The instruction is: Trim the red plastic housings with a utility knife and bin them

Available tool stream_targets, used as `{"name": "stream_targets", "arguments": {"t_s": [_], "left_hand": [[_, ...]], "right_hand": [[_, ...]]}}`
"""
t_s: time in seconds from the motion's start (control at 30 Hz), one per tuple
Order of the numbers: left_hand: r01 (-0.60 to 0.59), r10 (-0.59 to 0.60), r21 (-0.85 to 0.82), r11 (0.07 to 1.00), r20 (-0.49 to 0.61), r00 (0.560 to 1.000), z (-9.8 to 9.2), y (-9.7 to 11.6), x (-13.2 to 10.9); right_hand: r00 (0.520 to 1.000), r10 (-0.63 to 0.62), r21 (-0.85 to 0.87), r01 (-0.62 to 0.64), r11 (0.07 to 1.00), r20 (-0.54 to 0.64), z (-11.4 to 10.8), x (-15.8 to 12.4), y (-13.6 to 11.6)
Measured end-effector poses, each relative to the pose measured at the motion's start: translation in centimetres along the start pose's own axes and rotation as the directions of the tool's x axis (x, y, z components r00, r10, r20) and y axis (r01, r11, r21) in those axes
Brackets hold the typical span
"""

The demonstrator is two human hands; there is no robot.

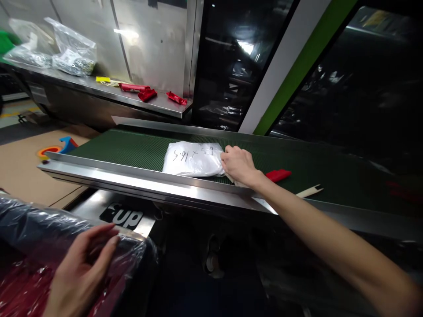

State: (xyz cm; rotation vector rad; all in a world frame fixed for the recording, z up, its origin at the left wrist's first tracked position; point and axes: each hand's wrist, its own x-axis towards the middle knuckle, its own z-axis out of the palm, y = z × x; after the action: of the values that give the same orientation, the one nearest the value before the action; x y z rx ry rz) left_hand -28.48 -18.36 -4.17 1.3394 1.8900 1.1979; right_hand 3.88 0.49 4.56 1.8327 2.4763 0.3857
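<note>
My right hand (239, 165) is closed, fingers curled down at the right end of a clear plastic bag (191, 160) with handwritten figures on it. The bag lies flat on the green conveyor belt (139, 147). A bit of cream-coloured material shows beneath the hand; what the fingers grip is hidden. Behind the wrist lie a red plastic piece (278, 175) and a cream strip with a notched end (309, 192). My left hand (82, 268) is open, thumb and fingers apart, above a plastic-lined box (42, 220) holding red parts.
A metal rail (158, 177) edges the belt. On the steel shelf (165, 105) at the back are red plastic pieces (132, 87), a yellow piece (102, 79) and a bag of small metal parts (74, 59). Tape rolls (49, 152) rest on cardboard at the left.
</note>
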Motion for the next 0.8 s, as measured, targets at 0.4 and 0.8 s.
{"name": "stream_targets", "arguments": {"t_s": [0.4,0.8], "left_hand": [[-0.639,0.626,-0.021,0.769,0.231,0.745,11.0,11.6,5.9],[-0.798,0.637,0.373,0.474,0.480,0.603,20.0,14.3,14.1]], "right_hand": [[0.994,-0.107,0.016,0.107,0.994,0.008,-0.4,-1.9,0.0],[0.991,0.053,-0.175,-0.031,0.984,0.121,0.1,-0.1,0.2]]}}
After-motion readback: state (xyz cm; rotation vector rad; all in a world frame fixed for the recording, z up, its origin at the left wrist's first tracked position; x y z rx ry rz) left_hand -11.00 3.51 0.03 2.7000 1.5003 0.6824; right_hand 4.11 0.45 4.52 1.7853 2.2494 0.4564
